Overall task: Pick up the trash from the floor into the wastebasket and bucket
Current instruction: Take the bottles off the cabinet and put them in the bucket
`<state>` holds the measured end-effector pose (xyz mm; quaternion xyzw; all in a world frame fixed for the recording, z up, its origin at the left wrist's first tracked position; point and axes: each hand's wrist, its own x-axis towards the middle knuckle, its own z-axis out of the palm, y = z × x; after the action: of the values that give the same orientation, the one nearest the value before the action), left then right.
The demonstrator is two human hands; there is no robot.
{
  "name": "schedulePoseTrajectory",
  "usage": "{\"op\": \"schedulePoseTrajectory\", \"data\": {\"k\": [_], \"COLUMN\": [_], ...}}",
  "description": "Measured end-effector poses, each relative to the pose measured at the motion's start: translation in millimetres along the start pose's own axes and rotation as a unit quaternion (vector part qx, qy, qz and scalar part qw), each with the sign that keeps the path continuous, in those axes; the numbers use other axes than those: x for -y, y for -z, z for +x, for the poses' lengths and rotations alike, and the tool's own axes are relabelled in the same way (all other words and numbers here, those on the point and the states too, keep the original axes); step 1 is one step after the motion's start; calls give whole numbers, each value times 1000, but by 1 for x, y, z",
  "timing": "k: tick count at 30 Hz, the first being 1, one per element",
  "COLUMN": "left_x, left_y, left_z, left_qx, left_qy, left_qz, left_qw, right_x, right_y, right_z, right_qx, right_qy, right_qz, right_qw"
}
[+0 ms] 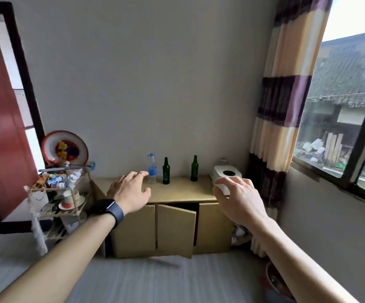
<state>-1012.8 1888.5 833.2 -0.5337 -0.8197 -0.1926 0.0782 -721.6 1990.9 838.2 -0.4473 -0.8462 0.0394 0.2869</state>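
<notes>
A cluttered wire rack (67,193) stands left of the cabinet (177,190). My left hand (129,193) hovers before its left end, fingers loosely spread, holding nothing. Along the back edge I see a water bottle (152,169), a green bottle (166,171) and a second green bottle (194,169). My right hand (240,200), fingers spread and empty, partly hides a white box (225,174) at the right corner. Crumpled white litter (239,232) lies on the floor beside the cabinet's right end. Nearer me is a blurred reddish tub (272,278).

home room, low cabinet (177,191), striped curtain (286,95), cluttered rack (63,193)
</notes>
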Motion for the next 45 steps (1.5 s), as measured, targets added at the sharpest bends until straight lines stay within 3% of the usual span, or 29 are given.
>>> {"op": "schedulePoseTrajectory", "data": {"k": [17, 23, 31, 40, 45], "left_x": [25, 49, 88, 145, 165], "left_y": [-198, -316, -442, -579, -617], "left_z": [461, 609, 735, 864, 898], "left_qx": [75, 103, 187, 267, 325], "left_qy": [-8, 33, 90, 29, -35], "left_qz": [31, 18, 14, 155, 221], "left_qw": [997, 994, 978, 951, 919], "right_x": [-113, -189, -254, -295, -301], "right_y": [-227, -351, -505, -663, -699], "right_z": [438, 593, 737, 840, 870], "right_qx": [54, 99, 212, 296, 318], "right_qy": [-42, -40, -87, -167, -203], "right_qz": [-38, -20, 10, 3, -44], "right_qw": [997, 994, 973, 940, 925]}}
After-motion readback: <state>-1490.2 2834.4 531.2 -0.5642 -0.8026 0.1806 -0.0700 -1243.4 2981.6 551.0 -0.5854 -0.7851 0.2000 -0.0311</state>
